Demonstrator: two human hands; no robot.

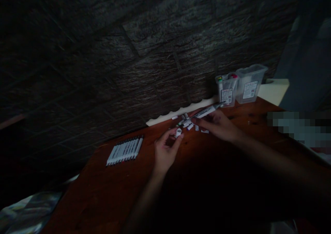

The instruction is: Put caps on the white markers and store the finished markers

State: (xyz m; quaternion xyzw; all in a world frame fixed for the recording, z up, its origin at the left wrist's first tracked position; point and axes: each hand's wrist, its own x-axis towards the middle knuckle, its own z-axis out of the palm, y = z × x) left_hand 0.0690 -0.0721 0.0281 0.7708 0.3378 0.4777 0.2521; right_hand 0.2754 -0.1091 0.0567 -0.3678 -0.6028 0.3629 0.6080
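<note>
Between the thumb and fingers of my left hand (165, 149) is a small white marker cap (178, 133), its round opening facing up. My right hand (219, 125) grips a white marker (205, 112) that slants up to the right, with a bare tip at its upper end. Several loose caps (190, 126) lie in a heap on the wooden table (152, 147), just beyond and between my hands. To the left, several white markers (124, 151) lie side by side in a neat row.
Two clear plastic containers (249, 85) with labels stand at the back right; the left one (227, 90) holds a few markers. A pale wavy-edged strip (181, 110) runs along the dark stone-patterned wall (144, 65). Shiny plastic wrapping (33, 211) lies at the lower left.
</note>
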